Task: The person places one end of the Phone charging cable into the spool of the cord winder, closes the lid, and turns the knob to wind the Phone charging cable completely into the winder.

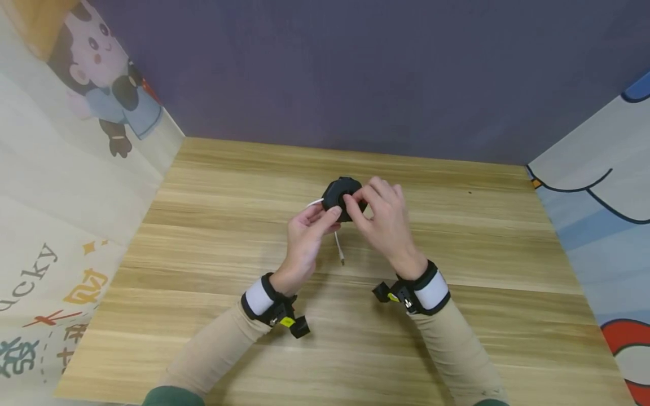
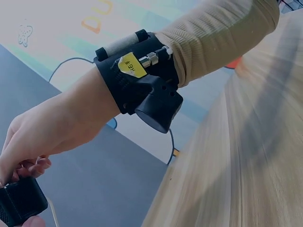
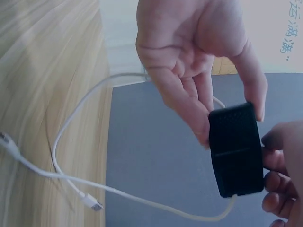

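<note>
A black octagonal cable winder (image 1: 333, 192) is held up above the table, its round centre facing the person. My left hand (image 1: 304, 239) grips its lower left edge, thumb on the face and fingers behind. With thumb and index finger, my right hand (image 1: 384, 220) pinches at the centre of the winder. The right wrist view shows the winder's thick side (image 3: 236, 151) between the left thumb and fingers. From opposite sides of the case comes a white USB cable (image 3: 137, 202), whose metal plug (image 3: 92, 202) hangs below. In the left wrist view, the left hand is mostly out of frame.
A wood-grain table (image 1: 228, 254) lies under both hands. Behind it rises a dark grey-blue panel (image 1: 330, 73). Printed cartoon curtains stand at the left (image 1: 51, 169) and right (image 1: 584, 214). Each wrist wears a strapped camera (image 1: 299, 326).
</note>
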Demonstrator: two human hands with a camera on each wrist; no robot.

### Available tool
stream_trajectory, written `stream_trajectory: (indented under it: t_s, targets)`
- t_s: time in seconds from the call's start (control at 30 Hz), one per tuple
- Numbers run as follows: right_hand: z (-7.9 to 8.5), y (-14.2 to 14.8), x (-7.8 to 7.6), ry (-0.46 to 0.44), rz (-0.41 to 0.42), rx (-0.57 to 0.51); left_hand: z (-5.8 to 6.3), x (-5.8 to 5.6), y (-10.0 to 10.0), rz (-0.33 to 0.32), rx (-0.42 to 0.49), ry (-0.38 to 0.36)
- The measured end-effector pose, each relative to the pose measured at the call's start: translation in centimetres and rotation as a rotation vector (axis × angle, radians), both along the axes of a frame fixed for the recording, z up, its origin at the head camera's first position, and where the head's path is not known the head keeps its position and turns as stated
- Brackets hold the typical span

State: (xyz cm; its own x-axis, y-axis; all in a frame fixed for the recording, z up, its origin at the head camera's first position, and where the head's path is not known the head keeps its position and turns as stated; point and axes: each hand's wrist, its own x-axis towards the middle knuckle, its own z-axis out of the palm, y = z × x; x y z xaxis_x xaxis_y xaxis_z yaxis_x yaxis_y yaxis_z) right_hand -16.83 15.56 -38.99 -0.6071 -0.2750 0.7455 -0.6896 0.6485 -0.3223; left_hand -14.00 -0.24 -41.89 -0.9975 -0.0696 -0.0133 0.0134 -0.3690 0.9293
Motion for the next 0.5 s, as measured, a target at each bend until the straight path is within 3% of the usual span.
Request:
stream_trajectory:
  t_s: [0.5]
  targets:
    - [0.6,1.8,-0.8,0.043,0.148,0.193,-0.2,0.0,-0.3,-0.024,-0.016,-0.022]
